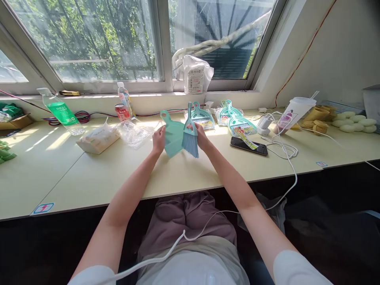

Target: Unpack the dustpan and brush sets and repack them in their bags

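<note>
A mint-green dustpan (173, 136) is held upright over the desk, its left edge gripped by my left hand (159, 139). My right hand (202, 136) is closed on a small brush (190, 138) of the same green, whose blue-grey bristles point down. The brush is in front of the dustpan's right side, and whether the two touch is unclear. Behind them on the desk lie more green dustpan-and-brush sets, one (202, 118) just beyond my right hand and others (242, 123) farther right.
Left of my hands are crumpled clear plastic (135, 132), a tissue pack (99, 138), a red can (122, 112) and a green-labelled bottle (61, 113). To the right lie a black phone (248, 146), white cables (286, 152) and a plastic cup (292, 114). A desk edge runs below my forearms.
</note>
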Available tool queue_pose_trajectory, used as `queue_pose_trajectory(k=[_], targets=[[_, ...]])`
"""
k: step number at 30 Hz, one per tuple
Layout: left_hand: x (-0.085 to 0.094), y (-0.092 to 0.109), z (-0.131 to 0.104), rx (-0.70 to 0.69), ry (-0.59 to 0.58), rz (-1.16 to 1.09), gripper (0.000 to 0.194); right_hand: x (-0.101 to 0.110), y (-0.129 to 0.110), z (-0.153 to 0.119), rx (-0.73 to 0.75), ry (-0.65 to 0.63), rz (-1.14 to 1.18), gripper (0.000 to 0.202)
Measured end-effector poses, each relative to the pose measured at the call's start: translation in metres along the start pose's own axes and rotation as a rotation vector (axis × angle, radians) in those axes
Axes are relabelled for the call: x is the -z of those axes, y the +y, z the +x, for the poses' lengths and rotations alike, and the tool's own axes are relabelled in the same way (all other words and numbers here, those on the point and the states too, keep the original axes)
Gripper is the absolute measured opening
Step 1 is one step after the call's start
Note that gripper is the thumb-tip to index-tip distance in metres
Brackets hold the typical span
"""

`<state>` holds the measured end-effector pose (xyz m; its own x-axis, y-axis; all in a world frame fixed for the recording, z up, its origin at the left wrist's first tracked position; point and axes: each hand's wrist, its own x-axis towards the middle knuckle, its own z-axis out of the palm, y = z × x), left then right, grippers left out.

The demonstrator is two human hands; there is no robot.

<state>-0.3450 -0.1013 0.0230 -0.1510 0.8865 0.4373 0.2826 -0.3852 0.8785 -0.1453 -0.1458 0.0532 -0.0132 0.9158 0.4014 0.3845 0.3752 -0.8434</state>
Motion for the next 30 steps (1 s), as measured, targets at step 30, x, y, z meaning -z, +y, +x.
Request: queue_pose_trajectory(k=[30], targets=[[0.067, -0.031, 0.026, 0.029, -0.351, 0.674, 0.046, 0.042, 0.048, 0.005, -0.343, -0.199, -1.037, 0.045]])
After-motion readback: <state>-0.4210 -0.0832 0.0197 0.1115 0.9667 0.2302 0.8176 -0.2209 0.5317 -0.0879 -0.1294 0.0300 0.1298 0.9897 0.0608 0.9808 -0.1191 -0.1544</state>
